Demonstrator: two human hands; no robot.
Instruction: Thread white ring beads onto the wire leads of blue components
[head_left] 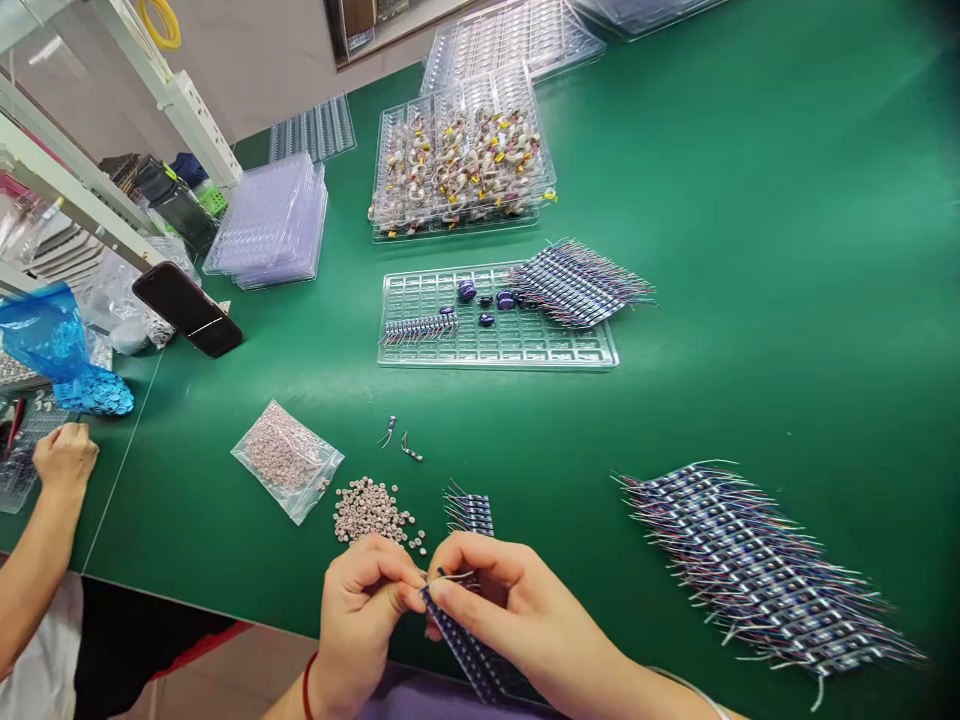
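My right hand [517, 605] pinches the upper end of a dark strip of small circuit boards [463, 648] with thin wires. The strip slants down toward the table's near edge. Thumb and forefinger of my left hand [367, 600] are pressed together at the same end, touching the right fingertips. Whatever sits between the left fingertips is too small and covered to name. Just beyond the hands lies a short wired board strip [474, 513]. Beside it is a loose pile of small pinkish round parts [371, 510]. Two loose wired pieces [411, 450] rest farther back.
A wide wired-board panel [757, 570] lies at right. Behind are a clear tray [487, 350] with more boards and purple coils, and trays of wired parts [465, 170]. At left are a bag of round parts [285, 460], a phone [187, 308] and a co-worker's hand [66, 455].
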